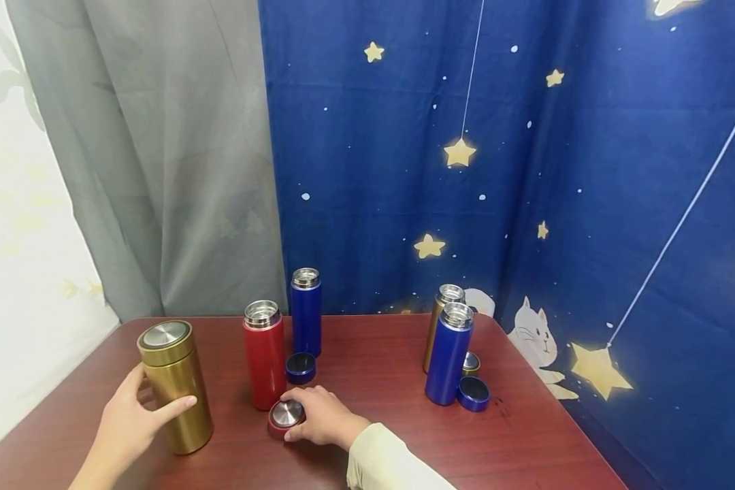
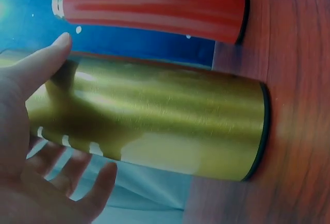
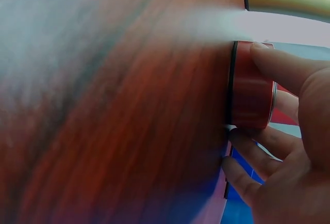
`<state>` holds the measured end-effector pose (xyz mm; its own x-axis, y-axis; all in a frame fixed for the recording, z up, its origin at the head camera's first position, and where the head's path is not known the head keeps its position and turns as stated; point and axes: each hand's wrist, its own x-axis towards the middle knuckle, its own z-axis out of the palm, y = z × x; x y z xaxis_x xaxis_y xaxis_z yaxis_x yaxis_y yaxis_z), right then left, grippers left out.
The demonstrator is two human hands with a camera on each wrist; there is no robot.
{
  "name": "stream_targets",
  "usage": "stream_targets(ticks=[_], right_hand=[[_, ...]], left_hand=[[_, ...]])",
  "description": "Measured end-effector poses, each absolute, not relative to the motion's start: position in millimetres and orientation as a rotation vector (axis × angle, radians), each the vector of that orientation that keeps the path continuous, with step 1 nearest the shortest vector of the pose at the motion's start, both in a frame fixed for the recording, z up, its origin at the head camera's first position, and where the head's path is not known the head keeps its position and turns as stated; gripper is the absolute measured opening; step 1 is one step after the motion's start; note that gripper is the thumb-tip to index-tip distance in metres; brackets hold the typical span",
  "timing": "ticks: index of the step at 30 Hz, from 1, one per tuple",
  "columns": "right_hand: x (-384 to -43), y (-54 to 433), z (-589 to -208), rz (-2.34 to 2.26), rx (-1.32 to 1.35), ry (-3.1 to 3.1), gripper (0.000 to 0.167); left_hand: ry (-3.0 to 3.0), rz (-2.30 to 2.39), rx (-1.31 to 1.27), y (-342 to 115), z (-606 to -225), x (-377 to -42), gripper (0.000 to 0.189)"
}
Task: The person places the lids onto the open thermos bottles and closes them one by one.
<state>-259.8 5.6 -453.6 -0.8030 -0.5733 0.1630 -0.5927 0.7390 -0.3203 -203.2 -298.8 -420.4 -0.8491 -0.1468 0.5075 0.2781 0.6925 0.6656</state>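
Observation:
A gold thermos (image 1: 180, 401) with its lid on stands upright at the left of the table. My left hand (image 1: 125, 422) is around its side, the thumb straight across the front and the spread fingers at the far side; in the left wrist view the fingertips (image 2: 109, 171) sit at its edge, not wrapped tight. My right hand (image 1: 324, 416) pinches a red lid (image 1: 286, 416) with a silver top between thumb and fingers, low at the tabletop. Just behind that lid stands the red thermos (image 1: 266, 361), its steel mouth uncovered.
Behind the red thermos stand a lidless blue thermos (image 1: 307, 316) and its blue lid (image 1: 301, 367). At the right, another blue thermos (image 1: 449, 357) partly hides a gold one (image 1: 435, 330), with a blue lid (image 1: 474, 394) and a gold lid (image 1: 471, 364) beside them. Curtains hang behind the table (image 1: 367, 381).

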Motion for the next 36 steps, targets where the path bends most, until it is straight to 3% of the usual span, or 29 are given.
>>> stream_targets(ticks=[7,11,17,26,36], right_hand=[[-258.9,5.7,-453.9,0.563,0.977,-2.883,0.059],[-258.7,7.9,-454.1,0.573,0.979,-2.873,0.059],[-260.5,12.1,-453.3,0.615,0.978,-2.871,0.057],[-261.6,16.0,-454.9,0.623,0.97,-2.836,0.053],[-261.2,17.5,-455.9,0.707,0.931,-2.805,0.048]], left_hand=[[-2.249,-1.032,-0.051,-288.9,-433.5,-195.7,0.11],[-2.173,-1.065,0.044,-278.0,-436.6,-186.7,0.114],[-1.884,-1.098,0.183,-264.1,-434.5,-178.8,0.108],[-1.663,-1.103,0.06,-241.1,-429.2,-171.5,0.088],[-1.655,-1.235,-0.048,-213.9,-429.3,-169.8,0.086]])
